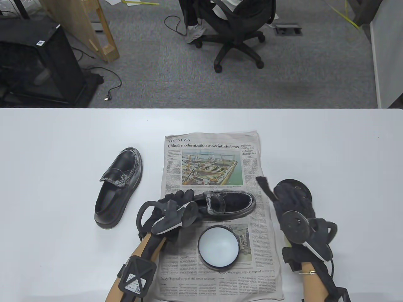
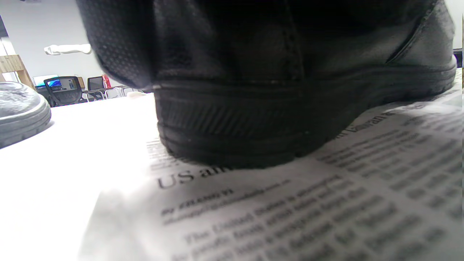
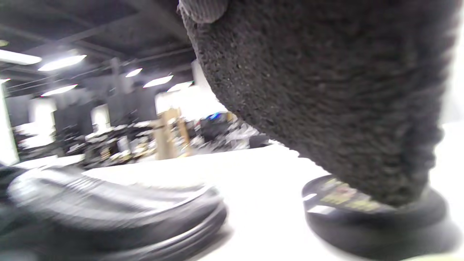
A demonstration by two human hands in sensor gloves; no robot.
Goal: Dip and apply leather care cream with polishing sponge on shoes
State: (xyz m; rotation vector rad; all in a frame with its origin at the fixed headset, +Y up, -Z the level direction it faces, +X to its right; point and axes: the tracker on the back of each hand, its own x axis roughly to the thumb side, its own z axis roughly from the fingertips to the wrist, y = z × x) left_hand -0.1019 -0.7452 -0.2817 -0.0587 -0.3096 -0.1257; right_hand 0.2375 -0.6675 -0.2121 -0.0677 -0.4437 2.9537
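A black loafer point(image 1: 231, 204) lies on the newspaper point(image 1: 217, 157) with its toe to the right. My left hand point(image 1: 178, 201) grips its heel; in the left wrist view that heel point(image 2: 272, 108) fills the frame, with a gloved finger point(image 2: 119, 43) against it. A second black loafer point(image 1: 118, 185) stands on the bare table to the left. The open round tin of cream point(image 1: 218, 247) sits on the paper in front of the held shoe. My right hand point(image 1: 291, 199) is to the right of the paper. It holds a dark polishing sponge point(image 3: 326, 90) above the tin's black lid point(image 3: 373, 214).
The white table point(image 1: 47, 157) stretches to both sides of the newspaper. Beyond its far edge are a carpeted floor, an office chair point(image 1: 236, 31) and a black cabinet point(image 1: 37, 63).
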